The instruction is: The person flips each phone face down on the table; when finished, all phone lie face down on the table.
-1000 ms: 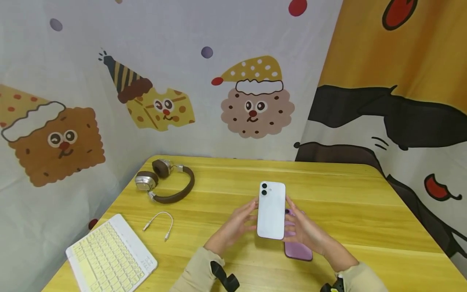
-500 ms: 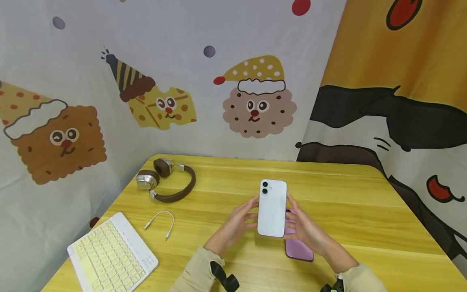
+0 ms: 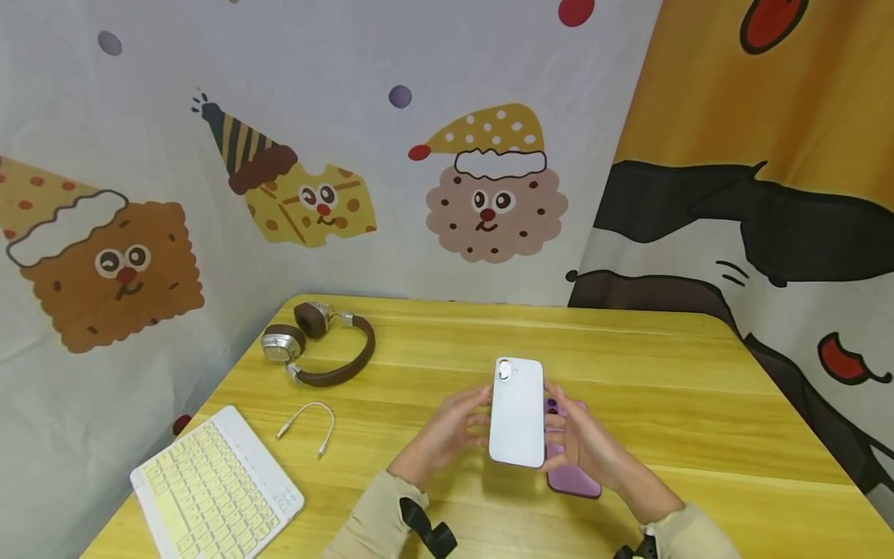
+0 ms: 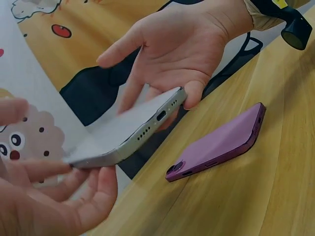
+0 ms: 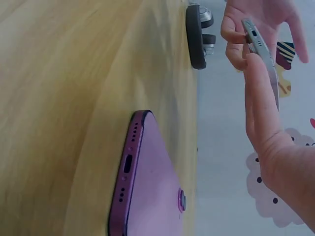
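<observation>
A white smartphone (image 3: 517, 415) is held up above the table between both hands, its back and camera facing the head camera. Along its left edge, the left hand (image 3: 445, 428) grips it with fingers curled underneath. The right hand (image 3: 594, 450) holds the opposite edge on its fingers, thumb spread away from the phone in the left wrist view. That view also shows the charging port on the white phone's (image 4: 142, 123) end. Below the right hand, a purple smartphone (image 3: 574, 481) lies back up on the table, partly hidden by that hand; its port end faces the right wrist camera.
Brown and silver headphones (image 3: 331, 378) lie at the table's back left. A short white cable (image 3: 331, 423) curves in front of them. The keyboard (image 3: 213, 489), white with yellow keys, rests at the front left. A printed curtain (image 3: 391, 233) hangs behind the wooden table (image 3: 670, 373).
The white phone has come slightly lower and tilted, so its camera area now shines with glare. Both hands keep their hold, and the purple phone stays in place.
</observation>
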### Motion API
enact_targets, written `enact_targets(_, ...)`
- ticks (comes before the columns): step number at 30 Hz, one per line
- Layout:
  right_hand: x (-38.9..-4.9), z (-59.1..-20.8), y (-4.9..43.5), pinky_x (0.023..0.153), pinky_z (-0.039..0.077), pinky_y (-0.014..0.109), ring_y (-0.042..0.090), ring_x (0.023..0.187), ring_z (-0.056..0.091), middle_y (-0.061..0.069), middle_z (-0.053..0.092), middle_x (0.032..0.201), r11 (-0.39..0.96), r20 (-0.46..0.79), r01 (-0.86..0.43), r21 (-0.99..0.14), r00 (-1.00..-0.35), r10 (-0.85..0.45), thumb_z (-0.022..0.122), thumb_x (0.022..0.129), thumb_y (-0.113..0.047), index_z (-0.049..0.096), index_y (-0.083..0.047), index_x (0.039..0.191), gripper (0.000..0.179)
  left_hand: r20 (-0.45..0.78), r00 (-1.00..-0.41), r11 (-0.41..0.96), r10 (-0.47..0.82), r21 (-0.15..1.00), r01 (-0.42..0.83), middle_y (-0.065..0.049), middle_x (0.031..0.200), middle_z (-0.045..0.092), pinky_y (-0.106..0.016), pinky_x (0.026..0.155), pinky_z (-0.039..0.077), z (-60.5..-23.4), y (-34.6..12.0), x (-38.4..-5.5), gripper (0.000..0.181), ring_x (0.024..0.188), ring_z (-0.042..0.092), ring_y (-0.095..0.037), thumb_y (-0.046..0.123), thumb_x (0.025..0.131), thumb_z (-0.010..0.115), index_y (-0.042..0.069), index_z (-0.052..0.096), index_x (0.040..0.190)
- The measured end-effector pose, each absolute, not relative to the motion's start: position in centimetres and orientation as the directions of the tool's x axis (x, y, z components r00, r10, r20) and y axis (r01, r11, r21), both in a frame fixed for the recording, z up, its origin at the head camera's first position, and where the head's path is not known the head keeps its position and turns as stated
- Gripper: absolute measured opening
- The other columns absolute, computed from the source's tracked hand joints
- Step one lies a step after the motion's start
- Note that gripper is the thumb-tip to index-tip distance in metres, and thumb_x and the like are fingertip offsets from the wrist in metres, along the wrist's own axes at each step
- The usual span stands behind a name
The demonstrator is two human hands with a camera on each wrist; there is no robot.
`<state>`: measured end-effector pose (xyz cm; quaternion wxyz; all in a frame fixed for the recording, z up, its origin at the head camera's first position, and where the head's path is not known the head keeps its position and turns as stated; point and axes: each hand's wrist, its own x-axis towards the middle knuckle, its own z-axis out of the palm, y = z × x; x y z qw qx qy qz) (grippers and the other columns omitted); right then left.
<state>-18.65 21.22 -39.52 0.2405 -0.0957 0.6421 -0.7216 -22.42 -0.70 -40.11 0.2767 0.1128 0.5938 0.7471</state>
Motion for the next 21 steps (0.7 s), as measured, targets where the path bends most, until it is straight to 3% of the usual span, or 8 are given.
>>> enact_targets(5,-18.5,-40.4,20.2,0.069,0.051,0.043,0.023,0.093,0.061,0.014,0.057,0.111,-0.017,-0.206,0.237,-0.971,-0.876,-0.436,0.036,0.095,-0.030,-0.008,-0.002,0.139,0.068,-0.216,-0.834,-0.059,0.507,0.957,-0.283,-0.017,0.120,0.052,-0.038,0.073,0.050,-40.8,-1.1,-22.2,0.055,0.087,0.057,-0.020,0.027,0.088,0.053,-0.002,0.037,0.132)
enact_targets(9,-18.2,-41.5,18.9,0.068,0.053,0.039,0.024,0.086,0.061,0.024,0.051,0.112,0.085,-0.238,0.222,-0.971,-0.887,-0.396,0.049,0.089,-0.021,-0.003,0.002,0.139,0.076,-0.225,-0.853,0.036,0.471,0.971,-0.237,-0.018,0.110,0.057,-0.040,0.069,0.053,-41.7,-1.3,-22.0,0.049,0.082,0.060,-0.019,0.012,0.085,0.057,-0.001,0.041,0.130)
enact_targets(16,-18.6,-42.9,16.0,0.066,0.053,0.035,0.019,0.076,0.060,0.024,0.052,0.100,0.198,-0.254,0.196,-0.961,-0.906,-0.340,0.051,0.085,-0.008,0.020,0.014,0.133,0.062,-0.196,-0.924,0.234,0.329,0.965,-0.121,-0.018,0.096,0.059,-0.032,0.056,0.052,-43.5,-1.6,-22.0,0.046,0.075,0.058,-0.018,-0.004,0.074,0.062,-0.004,0.053,0.118)
enact_targets(21,-18.9,-43.1,14.5,0.066,0.054,0.034,0.019,0.078,0.061,0.027,0.055,0.103,0.232,-0.261,0.198,-0.952,-0.922,-0.285,0.049,0.084,-0.004,0.034,0.020,0.123,0.048,-0.181,-0.959,0.349,0.218,0.932,-0.096,-0.017,0.093,0.059,-0.028,0.057,0.051,-44.0,-2.0,-22.2,0.041,0.077,0.056,-0.018,-0.008,0.069,0.064,-0.008,0.057,0.110)
